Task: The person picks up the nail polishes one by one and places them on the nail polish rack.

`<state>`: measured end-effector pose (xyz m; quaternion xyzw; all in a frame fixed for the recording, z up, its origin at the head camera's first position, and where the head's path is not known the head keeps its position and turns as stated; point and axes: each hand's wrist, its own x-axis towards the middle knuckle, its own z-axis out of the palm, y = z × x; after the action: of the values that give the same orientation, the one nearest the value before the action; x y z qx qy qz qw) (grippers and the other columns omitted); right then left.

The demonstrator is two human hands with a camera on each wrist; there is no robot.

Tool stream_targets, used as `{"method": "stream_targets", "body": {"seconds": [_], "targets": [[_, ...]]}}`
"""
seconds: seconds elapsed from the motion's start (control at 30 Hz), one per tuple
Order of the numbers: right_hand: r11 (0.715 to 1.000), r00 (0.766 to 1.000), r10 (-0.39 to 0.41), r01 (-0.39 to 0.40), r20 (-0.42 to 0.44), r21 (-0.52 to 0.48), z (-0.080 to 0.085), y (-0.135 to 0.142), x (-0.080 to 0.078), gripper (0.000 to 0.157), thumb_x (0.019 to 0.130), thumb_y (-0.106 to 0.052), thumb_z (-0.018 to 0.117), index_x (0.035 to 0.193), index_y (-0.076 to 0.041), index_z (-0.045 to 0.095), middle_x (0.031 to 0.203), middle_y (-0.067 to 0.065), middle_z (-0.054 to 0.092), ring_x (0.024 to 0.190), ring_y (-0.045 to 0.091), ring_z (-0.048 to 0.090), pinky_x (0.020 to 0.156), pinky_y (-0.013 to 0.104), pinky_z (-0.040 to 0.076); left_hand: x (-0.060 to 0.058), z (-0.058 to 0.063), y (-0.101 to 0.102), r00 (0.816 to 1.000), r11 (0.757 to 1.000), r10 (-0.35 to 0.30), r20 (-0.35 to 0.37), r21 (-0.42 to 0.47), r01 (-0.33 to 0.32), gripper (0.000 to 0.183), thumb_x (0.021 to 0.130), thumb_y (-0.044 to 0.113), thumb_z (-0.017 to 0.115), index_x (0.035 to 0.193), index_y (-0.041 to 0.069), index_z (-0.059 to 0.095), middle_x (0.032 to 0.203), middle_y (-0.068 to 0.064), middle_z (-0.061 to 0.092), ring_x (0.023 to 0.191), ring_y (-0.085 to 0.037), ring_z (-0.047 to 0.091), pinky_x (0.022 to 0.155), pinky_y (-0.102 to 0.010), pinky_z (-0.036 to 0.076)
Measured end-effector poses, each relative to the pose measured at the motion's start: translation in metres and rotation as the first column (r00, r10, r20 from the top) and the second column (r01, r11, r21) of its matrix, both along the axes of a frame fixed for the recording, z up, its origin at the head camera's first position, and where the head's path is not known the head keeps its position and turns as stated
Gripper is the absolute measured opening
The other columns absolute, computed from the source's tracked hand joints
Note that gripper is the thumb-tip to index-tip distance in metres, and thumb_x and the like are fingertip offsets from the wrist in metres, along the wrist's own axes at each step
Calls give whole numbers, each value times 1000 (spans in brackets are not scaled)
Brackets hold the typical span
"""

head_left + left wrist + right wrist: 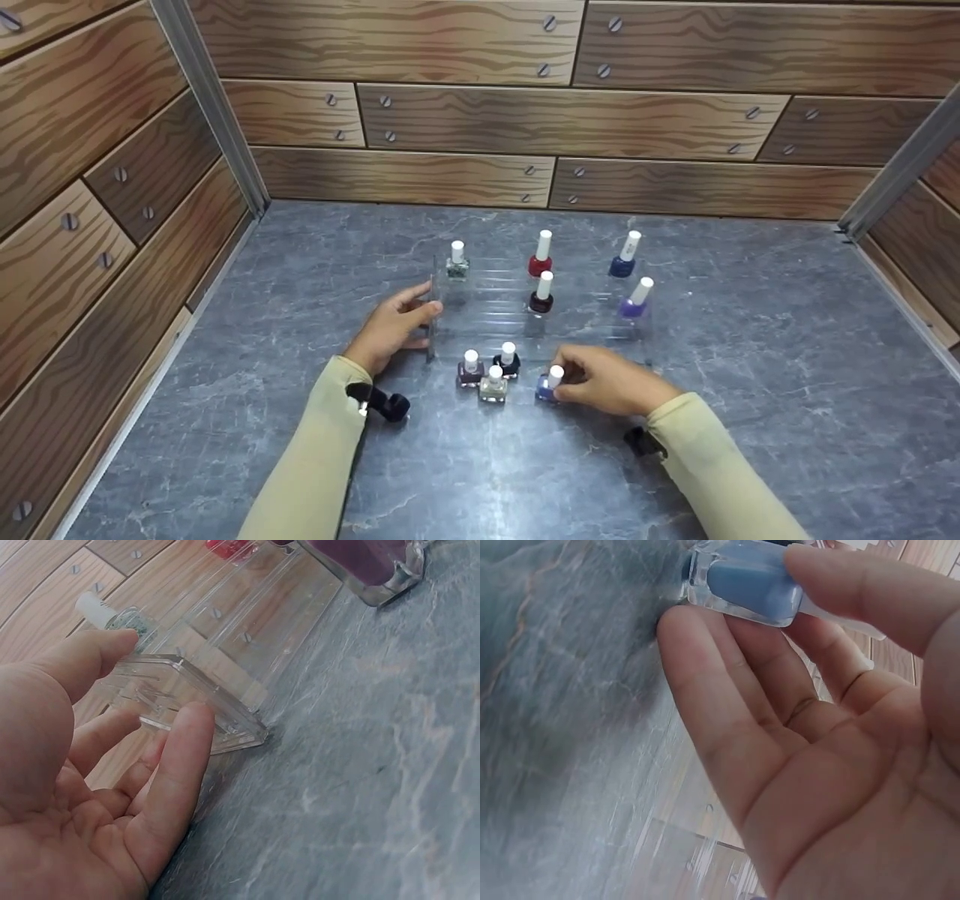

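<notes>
A clear stepped display rack point(432, 341) stands mid-table. My left hand point(394, 326) grips its left side panel, the thumb at the upper edge and the fingers along the outer face. In front of the rack, my right hand point(611, 382) pinches a blue nail polish bottle point(750, 581) with a white cap, low by the tabletop; whether it touches the table I cannot tell. To its left stand three more bottles close together: dark purple point(471, 373), black point(508, 365) and pale glitter point(493, 388).
On the rack stand several nail polish bottles: green glitter point(457, 267), red point(540, 265) and navy point(622, 266) at the back, dark red point(541, 303) and purple point(633, 307) lower down. Wood-patterned walls point(480, 112) enclose the grey marbled tabletop point(480, 480).
</notes>
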<state>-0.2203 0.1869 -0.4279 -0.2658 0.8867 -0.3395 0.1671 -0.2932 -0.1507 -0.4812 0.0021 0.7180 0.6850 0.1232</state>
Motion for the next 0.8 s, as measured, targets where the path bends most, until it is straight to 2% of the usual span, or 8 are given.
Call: {"method": "stream_targets", "body": {"seconds": [0.23,0.6,0.8], "targets": [[997,999,-47,46,22,59,0,-1,-1,12,91,-11,76,95,-12,65,92,-3,67,86,15,62,84,38,57,2,0,0,1000,1000,5,-10,8,-5,64,98,29,74,156,19,48,135,-13,62,117,-28,60,88,-39,64],[999,999,-29,27,36,45,-1,1,-4,13,92,-15,76,97,-12,65,95,-3,68,89,15,62,86,40,57,2,2,0,1000,1000,16,-13,1,-16,63,98,29,74,155,19,49,133,-13,62,116,-27,62,87,-38,64],[999,1000,-11,10,10,37,-2,3,-4,13,92,-16,76,95,-13,64,94,-3,68,89,15,61,85,38,56,2,0,1,1000,1000,17,-9,13,-17,63,98,29,74,155,18,50,135,-13,62,117,-28,61,88,-39,64]]}}
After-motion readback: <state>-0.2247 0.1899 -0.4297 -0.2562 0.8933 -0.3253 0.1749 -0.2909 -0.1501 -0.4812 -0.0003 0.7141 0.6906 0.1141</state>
